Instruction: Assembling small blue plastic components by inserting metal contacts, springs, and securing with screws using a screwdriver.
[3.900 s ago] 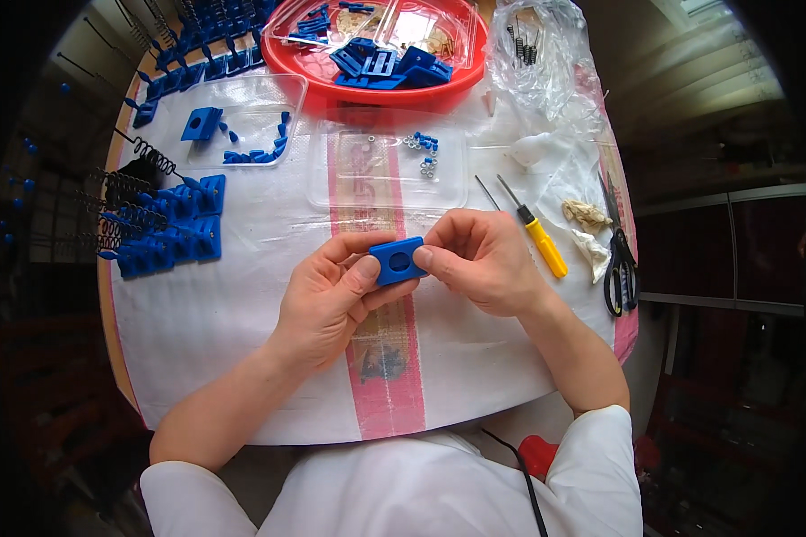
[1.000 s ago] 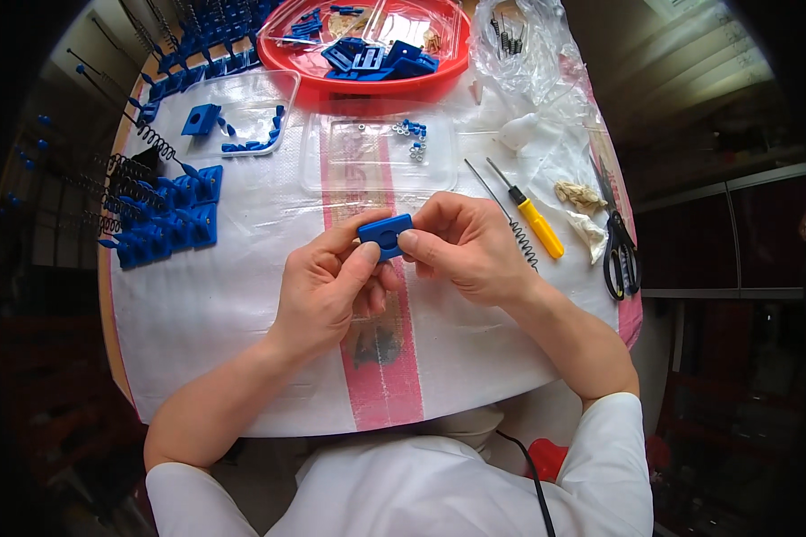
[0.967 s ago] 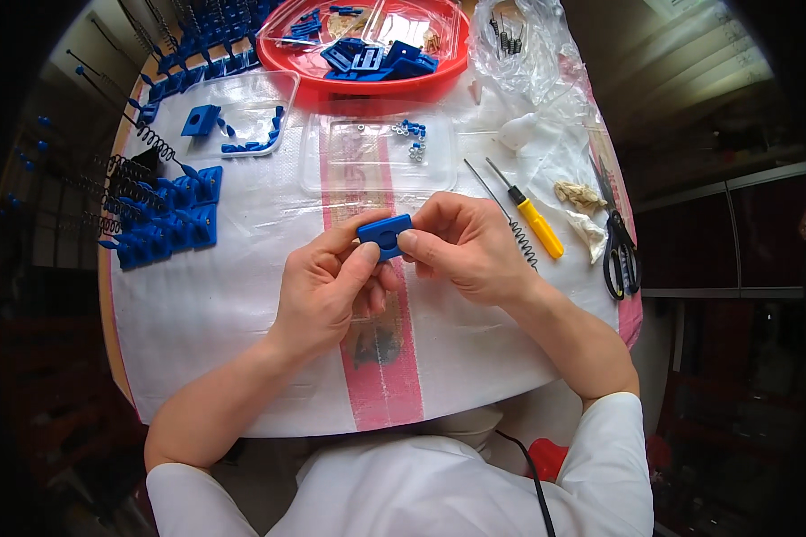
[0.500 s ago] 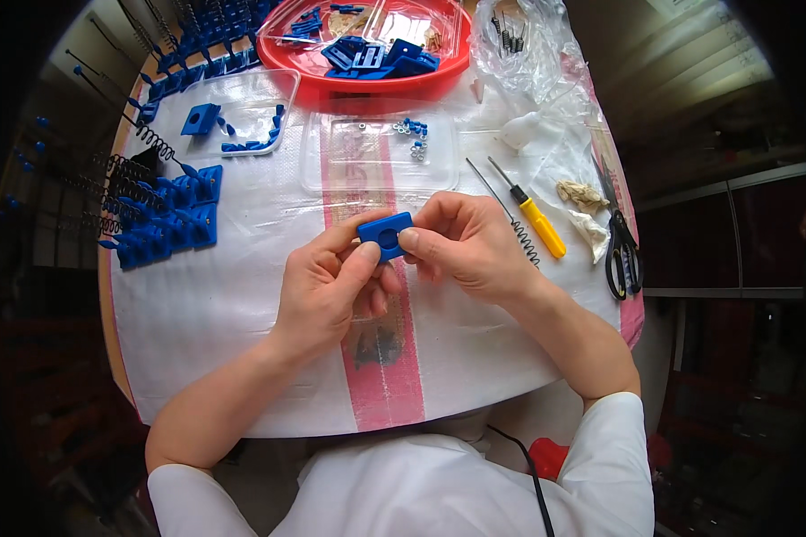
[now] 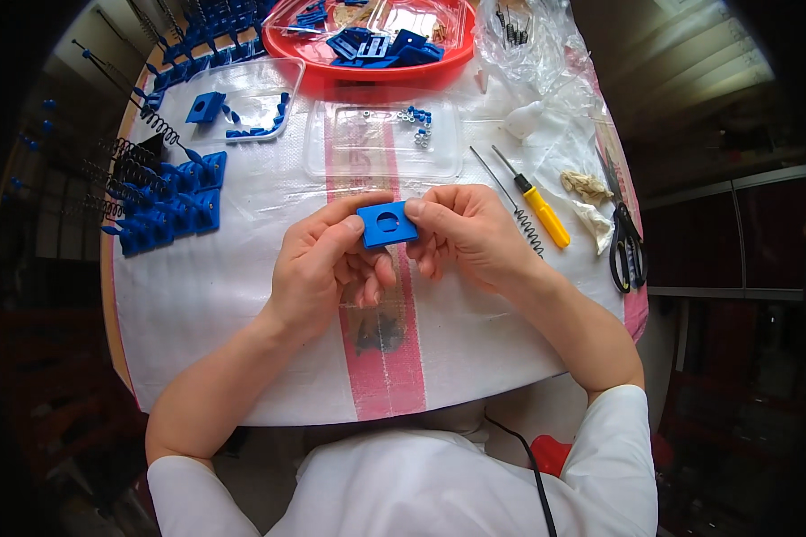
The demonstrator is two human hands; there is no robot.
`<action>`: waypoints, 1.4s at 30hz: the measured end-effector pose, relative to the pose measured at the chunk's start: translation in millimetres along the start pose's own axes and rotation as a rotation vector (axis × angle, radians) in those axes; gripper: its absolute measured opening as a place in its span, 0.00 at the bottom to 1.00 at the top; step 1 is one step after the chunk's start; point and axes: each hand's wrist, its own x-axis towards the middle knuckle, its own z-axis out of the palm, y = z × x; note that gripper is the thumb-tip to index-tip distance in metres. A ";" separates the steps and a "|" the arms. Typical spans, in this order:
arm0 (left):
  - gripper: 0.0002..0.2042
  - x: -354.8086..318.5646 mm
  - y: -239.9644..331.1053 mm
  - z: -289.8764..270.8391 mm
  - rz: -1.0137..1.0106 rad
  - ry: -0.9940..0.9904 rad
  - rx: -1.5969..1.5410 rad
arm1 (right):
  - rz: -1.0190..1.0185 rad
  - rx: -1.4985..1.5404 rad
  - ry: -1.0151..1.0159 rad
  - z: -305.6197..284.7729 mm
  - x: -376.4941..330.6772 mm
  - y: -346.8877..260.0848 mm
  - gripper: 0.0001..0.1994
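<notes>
A small blue rectangular plastic piece (image 5: 375, 240) with a round hole in it is held up over the table, its flat face toward me. My left hand (image 5: 318, 255) pinches its left end between thumb and fingers. At the opposite end my right hand (image 5: 464, 231) grips it the same way, thumb on the upper right corner. Beyond the hands lies a clear plastic tray (image 5: 318, 148) with small white and blue parts. To the right of my right hand are a yellow-handled screwdriver (image 5: 546, 217) and a thin rod with a black spring (image 5: 528, 231).
At the left stand several blue blocks with springs (image 5: 175, 210). Another clear tray (image 5: 300, 76) holds blue pieces. A red basin (image 5: 461, 67) with blue parts sits at the back. Scissors (image 5: 627, 246), crumpled scraps (image 5: 587, 186) and a plastic bag (image 5: 546, 54) lie along the right.
The blue piece has turned from tilted to nearly level, with its hole now uncovered. My right thumb has shifted from beside the hole to the upper right corner.
</notes>
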 end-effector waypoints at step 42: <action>0.20 -2.8 2.3 4.0 0.028 0.011 0.088 | -0.082 0.004 -0.063 -3.2 -0.5 3.8 0.18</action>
